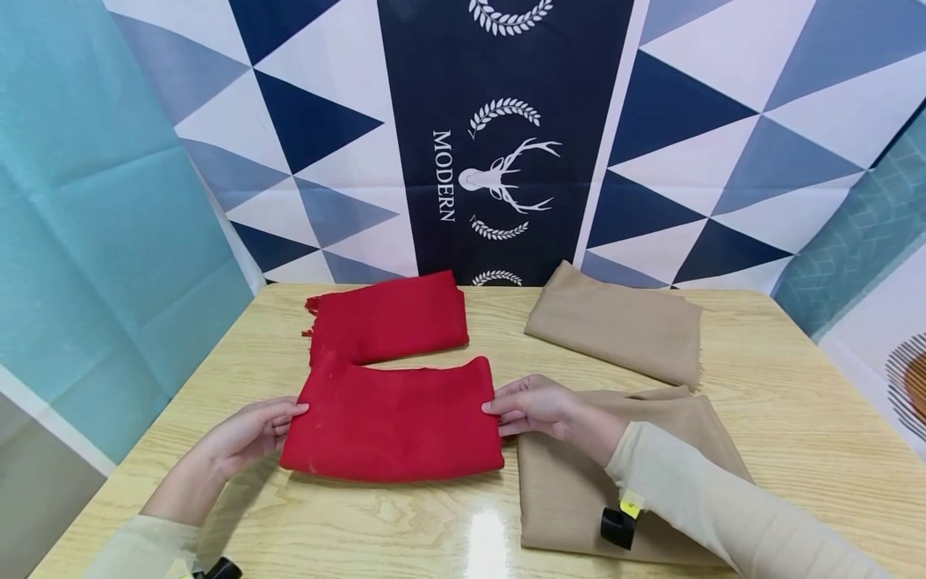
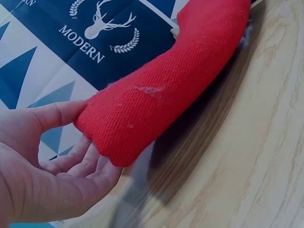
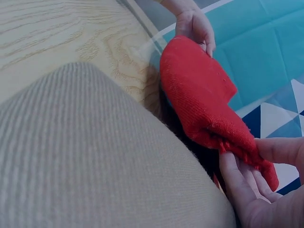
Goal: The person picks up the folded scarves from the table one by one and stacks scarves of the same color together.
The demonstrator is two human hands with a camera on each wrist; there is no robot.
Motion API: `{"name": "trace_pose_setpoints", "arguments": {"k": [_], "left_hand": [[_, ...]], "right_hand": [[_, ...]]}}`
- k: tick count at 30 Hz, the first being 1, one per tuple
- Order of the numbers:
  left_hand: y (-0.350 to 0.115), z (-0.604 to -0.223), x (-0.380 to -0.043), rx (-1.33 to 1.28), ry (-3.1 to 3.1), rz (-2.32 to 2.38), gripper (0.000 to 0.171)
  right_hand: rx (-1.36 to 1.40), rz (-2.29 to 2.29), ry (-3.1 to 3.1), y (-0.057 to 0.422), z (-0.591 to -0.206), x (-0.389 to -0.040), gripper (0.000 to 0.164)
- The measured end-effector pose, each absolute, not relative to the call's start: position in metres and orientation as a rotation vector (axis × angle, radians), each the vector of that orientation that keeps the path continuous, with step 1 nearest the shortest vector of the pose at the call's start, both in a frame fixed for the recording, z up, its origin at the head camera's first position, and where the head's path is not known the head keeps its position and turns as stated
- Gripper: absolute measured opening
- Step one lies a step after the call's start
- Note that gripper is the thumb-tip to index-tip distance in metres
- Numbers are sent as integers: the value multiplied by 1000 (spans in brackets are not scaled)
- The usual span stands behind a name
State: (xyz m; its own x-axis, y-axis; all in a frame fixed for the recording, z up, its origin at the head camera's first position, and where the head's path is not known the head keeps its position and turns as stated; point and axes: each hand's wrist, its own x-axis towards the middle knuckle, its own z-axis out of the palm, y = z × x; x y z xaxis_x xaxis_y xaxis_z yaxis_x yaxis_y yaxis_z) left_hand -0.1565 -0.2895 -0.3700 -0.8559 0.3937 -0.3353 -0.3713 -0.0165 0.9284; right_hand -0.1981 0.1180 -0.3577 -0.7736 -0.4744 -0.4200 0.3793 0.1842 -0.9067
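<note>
Holding a red folded cloth (image 1: 398,426) by its two short ends, left hand (image 1: 251,437) at one end, right hand (image 1: 538,406) at the other; left fingers pinching the edge, thumb on top and the other fingers under and behind it; right fingers pinching the opposite end the same way, thumb on the upper face, fingertips beneath; cloth stretched between the hands, near edge raised just over the counter (image 1: 362,535), shadow under it; lint (image 2: 151,90) on its surface in the left wrist view, loose red strands (image 3: 240,153) at the right-hand end in the right wrist view.

Second red cloth (image 1: 394,318) folded flat on the counter just behind the held one, fringe (image 1: 309,315) at its left end; the held cloth's back left corner overlaps it in the head view, cannot tell if they touch; front beige cloth (image 1: 560,490) folded on the counter to the right, right forearm passing above it; back beige cloth (image 1: 615,326) folded behind that, at the far right part of the counter.

Cream sleeves (image 1: 694,482) on both arms; black device (image 1: 617,528) and yellow tag (image 1: 631,505) at the right wrist; patterned backdrop (image 1: 333,133) of blue, grey and white triangles behind the counter, dark panel (image 1: 427,96) with stag head and MODERN lettering in the middle; teal sheet (image 1: 79,201) at left.
</note>
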Motion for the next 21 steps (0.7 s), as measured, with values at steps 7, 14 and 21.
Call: {"name": "trace_pose_setpoints", "arguments": {"k": [7, 14, 21], "left_hand": [[-288, -371, -156, 16, 1738, 1929, 22], [-286, -374, -157, 0, 1758, 1913, 20], [-286, -377, -159, -43, 1832, 1888, 14]], "right_hand": [[-90, -1650, 1863, 117, -357, -196, 17], [-73, -1634, 1884, 116, -356, -196, 17], [-55, -1596, 1926, 114, -356, -195, 17]]}}
